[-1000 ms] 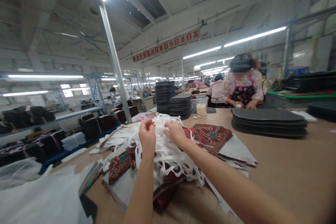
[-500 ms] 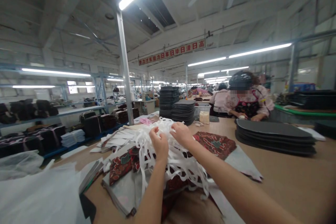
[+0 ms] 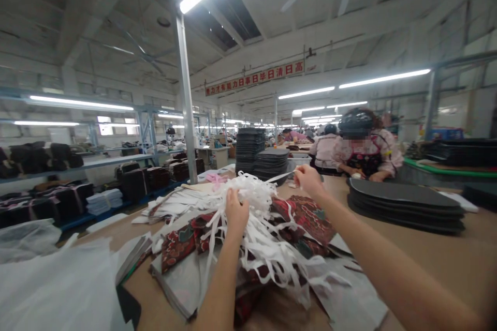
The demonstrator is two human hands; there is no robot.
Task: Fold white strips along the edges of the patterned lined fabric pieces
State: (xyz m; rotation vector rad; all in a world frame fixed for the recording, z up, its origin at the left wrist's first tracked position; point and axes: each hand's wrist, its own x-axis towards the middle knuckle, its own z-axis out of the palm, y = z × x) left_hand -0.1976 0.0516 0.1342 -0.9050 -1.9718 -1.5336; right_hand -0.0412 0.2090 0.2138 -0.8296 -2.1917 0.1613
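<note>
The right grip (image 3: 309, 180) is now pulling away, pinching one ribbon (image 3: 280, 177), apparently separating it from the tangle (image 3: 259, 194) to its left; the left hand (image 3: 236, 213) is touching that tangle, hold unclear.

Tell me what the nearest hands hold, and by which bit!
The right grip pinches a white strip by its end away from the white tangle. The left grip is at the tangle; whether it holds anything cannot be told.
</note>
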